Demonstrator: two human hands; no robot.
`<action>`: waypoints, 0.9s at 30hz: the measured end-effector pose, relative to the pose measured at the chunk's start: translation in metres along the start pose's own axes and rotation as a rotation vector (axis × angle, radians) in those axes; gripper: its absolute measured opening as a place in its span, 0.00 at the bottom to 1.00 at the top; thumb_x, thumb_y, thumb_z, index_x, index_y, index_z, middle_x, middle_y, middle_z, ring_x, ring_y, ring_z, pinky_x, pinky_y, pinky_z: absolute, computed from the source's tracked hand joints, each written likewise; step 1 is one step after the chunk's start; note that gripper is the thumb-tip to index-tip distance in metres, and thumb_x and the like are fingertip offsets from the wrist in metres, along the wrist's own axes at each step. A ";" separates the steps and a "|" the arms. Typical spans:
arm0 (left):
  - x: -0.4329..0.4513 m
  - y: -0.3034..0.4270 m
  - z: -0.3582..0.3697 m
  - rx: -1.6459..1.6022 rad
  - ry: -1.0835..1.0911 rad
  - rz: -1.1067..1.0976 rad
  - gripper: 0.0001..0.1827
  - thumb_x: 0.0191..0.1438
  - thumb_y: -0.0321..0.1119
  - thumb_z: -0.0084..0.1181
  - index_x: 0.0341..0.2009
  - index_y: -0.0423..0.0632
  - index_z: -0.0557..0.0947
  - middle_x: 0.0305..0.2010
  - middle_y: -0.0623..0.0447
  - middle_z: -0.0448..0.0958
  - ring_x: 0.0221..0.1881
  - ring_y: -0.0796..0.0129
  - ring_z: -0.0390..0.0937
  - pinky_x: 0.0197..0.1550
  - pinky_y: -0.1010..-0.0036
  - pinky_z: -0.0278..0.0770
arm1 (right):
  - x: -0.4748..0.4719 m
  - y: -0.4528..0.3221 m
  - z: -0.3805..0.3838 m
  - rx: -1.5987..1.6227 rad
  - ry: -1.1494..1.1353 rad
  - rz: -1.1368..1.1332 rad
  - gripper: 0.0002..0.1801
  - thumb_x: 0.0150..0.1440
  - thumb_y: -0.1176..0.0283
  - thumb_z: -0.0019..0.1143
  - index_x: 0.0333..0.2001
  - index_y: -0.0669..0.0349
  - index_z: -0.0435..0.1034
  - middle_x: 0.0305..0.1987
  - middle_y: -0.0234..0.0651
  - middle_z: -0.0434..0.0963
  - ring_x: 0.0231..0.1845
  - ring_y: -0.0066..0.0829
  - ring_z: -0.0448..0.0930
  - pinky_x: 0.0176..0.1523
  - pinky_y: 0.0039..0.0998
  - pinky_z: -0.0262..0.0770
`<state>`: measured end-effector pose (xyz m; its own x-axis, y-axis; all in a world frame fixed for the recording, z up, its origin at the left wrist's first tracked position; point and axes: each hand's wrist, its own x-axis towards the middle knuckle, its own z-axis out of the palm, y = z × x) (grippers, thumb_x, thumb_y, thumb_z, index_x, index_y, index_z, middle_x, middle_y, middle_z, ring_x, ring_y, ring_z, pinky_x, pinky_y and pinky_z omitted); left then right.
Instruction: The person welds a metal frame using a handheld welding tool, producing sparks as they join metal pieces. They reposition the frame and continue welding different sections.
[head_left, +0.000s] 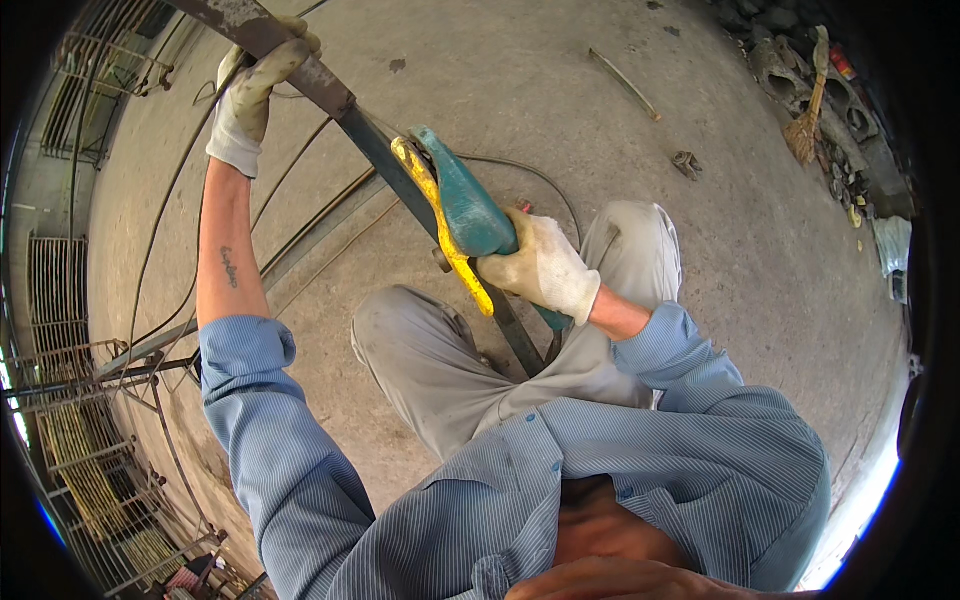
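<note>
My left hand (266, 82), in a soiled white work glove, wraps around the brown, worn upper part of a long metal bar (397, 180). The bar slants down across the view towards my lap, darker grey in its lower part. In the middle, my right hand (534, 262), gloved too, is closed on a teal tool body (472, 206), which looks like part of a power tool. A curved yellow-painted part (446, 225) runs along its left side, over the bar. The palm side of my right hand and the underside of the tool are hidden.
Cables (169, 195) hang and run at the left, beside metal racks (60, 285). A thin rod (624, 84) and a small metal piece (686, 165) lie on the concrete floor (765, 300). A straw broom (810, 112) leans among rubble at the upper right. My bent knees flank the bar's lower end.
</note>
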<state>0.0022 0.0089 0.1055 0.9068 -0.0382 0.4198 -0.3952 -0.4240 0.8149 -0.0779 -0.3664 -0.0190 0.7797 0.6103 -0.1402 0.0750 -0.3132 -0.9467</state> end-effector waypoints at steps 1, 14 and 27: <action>0.000 0.000 0.000 0.003 0.007 -0.006 0.17 0.63 0.39 0.67 0.51 0.44 0.86 0.44 0.50 0.88 0.48 0.63 0.85 0.57 0.64 0.82 | 0.000 0.000 0.000 0.000 0.002 -0.007 0.24 0.51 0.61 0.67 0.44 0.73 0.77 0.31 0.62 0.80 0.37 0.57 0.87 0.44 0.47 0.81; -0.001 -0.004 -0.002 0.029 -0.017 0.019 0.19 0.63 0.38 0.65 0.56 0.44 0.85 0.46 0.50 0.86 0.49 0.64 0.83 0.55 0.64 0.81 | 0.001 0.000 0.000 -0.025 -0.018 0.023 0.24 0.51 0.61 0.68 0.42 0.73 0.76 0.31 0.63 0.80 0.37 0.58 0.87 0.43 0.48 0.81; -0.001 -0.004 0.000 -0.044 -0.005 -0.029 0.19 0.63 0.38 0.65 0.56 0.43 0.85 0.47 0.49 0.86 0.49 0.63 0.83 0.55 0.64 0.81 | 0.000 0.000 0.002 -0.080 0.012 0.010 0.26 0.52 0.60 0.67 0.45 0.73 0.76 0.33 0.65 0.81 0.40 0.62 0.87 0.44 0.50 0.82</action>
<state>0.0027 0.0107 0.1021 0.9185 -0.0309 0.3943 -0.3750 -0.3850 0.8433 -0.0798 -0.3650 -0.0198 0.7879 0.5984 -0.1453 0.1162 -0.3761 -0.9193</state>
